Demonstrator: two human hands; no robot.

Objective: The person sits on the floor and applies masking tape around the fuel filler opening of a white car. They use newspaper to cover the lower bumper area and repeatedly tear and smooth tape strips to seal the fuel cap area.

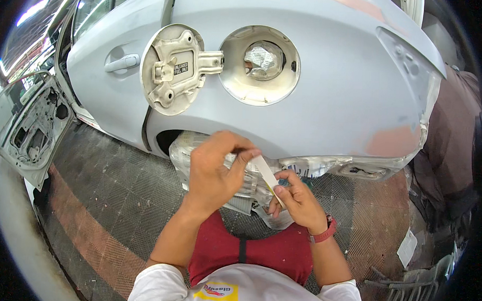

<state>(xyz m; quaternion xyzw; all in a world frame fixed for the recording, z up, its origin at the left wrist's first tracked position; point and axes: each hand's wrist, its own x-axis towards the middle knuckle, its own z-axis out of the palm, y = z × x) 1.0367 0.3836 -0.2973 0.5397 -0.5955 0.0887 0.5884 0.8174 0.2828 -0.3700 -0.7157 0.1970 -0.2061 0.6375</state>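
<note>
Head view: one white strip (265, 171), held slantwise between both hands, just on the near side of a grey car panel (333, 85). Left hand (216, 163): thumb and fingers pinching the strip's far end. Right hand (301, 203): thumb and fingers pinching its near end; red wristband (324, 234) at the wrist. Far side: fuel flap (162, 86), swung out left of a round filler recess (232, 78) stuffed with crumpled printed wrapping (263, 57). Far left: a separate car door (53, 128) above patterned floor (107, 183).
</note>
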